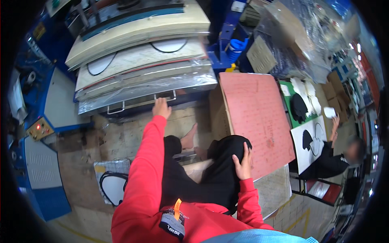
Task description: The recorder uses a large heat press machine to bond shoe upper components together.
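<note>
1. Left hand (162,108) reaches forward to the right-hand metal handle (175,95) on the front of the press drawer (142,96). Fingers bent at the handle's left end; cannot tell whether they close round it. 
2. Second handle (116,112) sits to the left, well apart from either hand.
3. Right hand (243,164) lies on the black-trousered knee, fingers spread, holding nothing; pink board (259,117) just beside it.
4. Above the drawer, two white pieces with dark rims (170,44) lie partly under the thick upper plate (150,26) of the press. Clear film hangs along the drawer front.
5. Floor (81,162) tiled, stained. Another dark-rimmed white piece (112,189) lies left of the red sleeve.
6. Far left: blue-and-grey cabinets (42,166); control box (39,128) with a lit red lamp.
7. Right: green mat (287,97) with black and white cut shapes; a co-worker's hand (335,121) at a small white piece.
8. Writing: faint marks on the pink board; pale lettering on a dark garment label (172,224), orange tag (177,208) above.
</note>
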`<state>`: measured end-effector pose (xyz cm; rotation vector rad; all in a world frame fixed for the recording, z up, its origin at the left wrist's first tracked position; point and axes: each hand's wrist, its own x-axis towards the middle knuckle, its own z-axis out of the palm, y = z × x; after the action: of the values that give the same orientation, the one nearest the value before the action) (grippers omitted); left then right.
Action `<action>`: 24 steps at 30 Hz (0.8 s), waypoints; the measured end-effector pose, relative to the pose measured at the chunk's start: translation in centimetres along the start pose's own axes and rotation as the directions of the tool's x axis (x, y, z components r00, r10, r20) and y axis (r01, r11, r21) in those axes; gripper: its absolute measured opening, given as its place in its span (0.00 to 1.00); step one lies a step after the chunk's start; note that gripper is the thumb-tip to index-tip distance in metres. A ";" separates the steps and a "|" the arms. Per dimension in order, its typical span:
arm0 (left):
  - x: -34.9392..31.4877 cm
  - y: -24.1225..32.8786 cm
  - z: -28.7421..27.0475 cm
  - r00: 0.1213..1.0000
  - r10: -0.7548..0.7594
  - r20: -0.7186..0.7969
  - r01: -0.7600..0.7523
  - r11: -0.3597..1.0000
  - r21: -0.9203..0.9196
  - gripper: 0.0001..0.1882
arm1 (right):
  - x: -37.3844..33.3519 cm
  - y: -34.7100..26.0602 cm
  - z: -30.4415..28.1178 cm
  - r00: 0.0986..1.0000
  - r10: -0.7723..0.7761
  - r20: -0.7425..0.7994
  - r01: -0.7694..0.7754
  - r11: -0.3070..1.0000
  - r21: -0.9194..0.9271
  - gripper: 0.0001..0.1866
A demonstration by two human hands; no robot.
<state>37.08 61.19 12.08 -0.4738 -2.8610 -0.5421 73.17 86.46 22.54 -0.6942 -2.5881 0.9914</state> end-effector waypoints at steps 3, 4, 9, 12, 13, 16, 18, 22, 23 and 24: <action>-2.5 0.4 -0.8 0.999 -0.048 0.005 0.048 0.998 0.046 0.22 | 0.8 -1.6 0.1 1.000 0.011 0.022 -0.010 1.000 -0.027 0.39; -3.3 0.5 -0.7 1.000 -0.028 -0.002 0.028 0.998 0.058 0.22 | 1.0 -1.9 0.2 0.999 -0.001 0.038 0.002 1.000 -0.018 0.39; -4.0 0.9 -1.8 0.999 0.033 -0.004 -0.032 0.997 0.077 0.22 | 4.2 -4.8 1.2 0.998 0.024 0.052 -0.020 0.997 -0.075 0.39; -4.1 0.7 -2.2 0.997 0.051 0.058 -0.059 0.990 0.131 0.21 | 6.1 -7.0 1.7 0.997 0.034 0.068 -0.026 0.993 -0.117 0.38; -4.1 0.8 -2.5 0.995 0.055 0.083 -0.066 0.988 0.143 0.21 | 6.7 -7.5 2.2 0.999 0.021 0.050 -0.013 0.989 -0.148 0.38; -3.7 0.7 -2.7 0.989 0.084 0.120 -0.100 0.985 0.138 0.20 | 8.7 -8.6 3.8 1.000 0.020 -0.007 -0.021 0.982 -0.190 0.37; -3.2 0.8 -2.6 0.983 0.135 0.128 -0.147 0.985 0.094 0.19 | 10.1 -8.7 4.7 0.996 -0.052 -0.073 0.030 0.962 -0.272 0.35; -3.4 0.1 -3.5 0.974 0.167 0.154 -0.176 0.984 0.041 0.19 | 13.0 -11.8 6.0 0.983 -0.180 -0.029 0.149 0.887 -0.438 0.28; -3.6 -0.4 -3.3 0.969 0.168 0.182 -0.175 0.984 0.024 0.20 | 13.7 -12.5 6.3 0.983 -0.183 0.001 0.166 0.886 -0.434 0.26; -3.7 -0.9 -3.1 0.964 0.165 0.207 -0.171 0.985 0.013 0.21 | 14.2 -13.2 6.8 0.981 -0.191 0.033 0.187 0.885 -0.426 0.24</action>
<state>40.64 58.16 13.69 -0.8023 -2.9772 -0.4417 53.91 81.67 27.90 -0.5216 -2.8255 0.3562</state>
